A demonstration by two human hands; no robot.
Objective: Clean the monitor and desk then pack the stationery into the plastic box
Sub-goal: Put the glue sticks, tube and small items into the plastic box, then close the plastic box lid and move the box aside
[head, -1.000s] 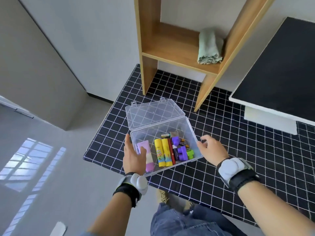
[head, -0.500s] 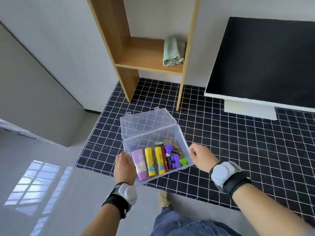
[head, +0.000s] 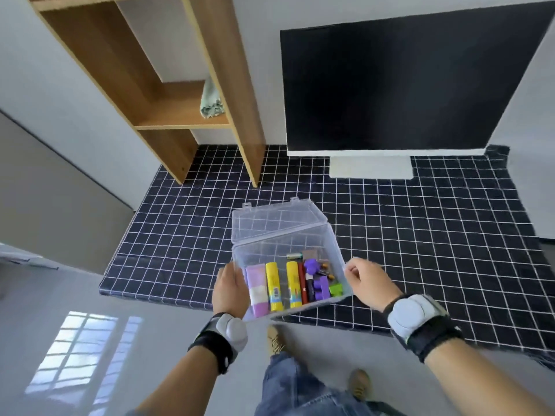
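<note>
Both hands, left (head: 229,291) and right (head: 368,282), are gripping the clear open box (head: 288,250) of coloured stationery (head: 289,283), monitor (head: 399,82) standing far right.

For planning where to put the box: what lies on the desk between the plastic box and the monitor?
Nothing: the head view shows only bare checked cloth between plastic box and monitor.

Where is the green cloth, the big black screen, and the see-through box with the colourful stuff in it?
green cloth (head: 211,101): head view, on the middle of its folds, on the wooden shelf.
monitor (head: 405,85): head view, on the middle of the dark screen.
plastic box (head: 277,220): head view, on the open clear lid.
</note>
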